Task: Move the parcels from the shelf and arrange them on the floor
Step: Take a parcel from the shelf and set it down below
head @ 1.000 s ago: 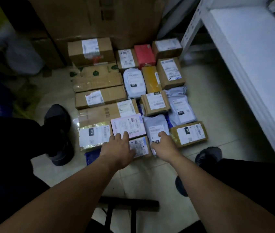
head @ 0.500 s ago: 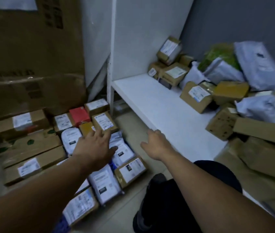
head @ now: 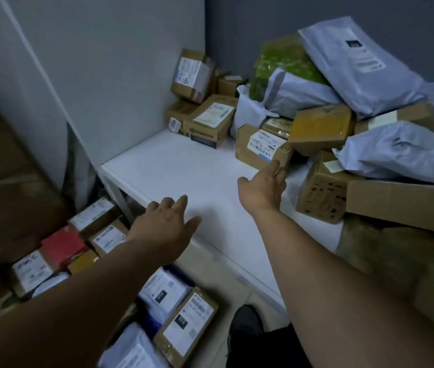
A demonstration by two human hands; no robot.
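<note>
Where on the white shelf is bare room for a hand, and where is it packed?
Bare: the front-left of the shelf, between the side panel and the labelled brown box, where the right hand reaches. Packed: the back corner and right side, piled with boxes and grey mailers.

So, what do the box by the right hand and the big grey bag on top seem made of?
The box: probably cardboard, matte brown, sharp folded edges, paper label. The grey bag: likely thin plastic film, faint sheen, soft wrinkles.

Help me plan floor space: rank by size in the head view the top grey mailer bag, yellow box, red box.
Largest: grey mailer bag
Then: yellow box
Smallest: red box, though its different distance leaves that unsure.
</note>
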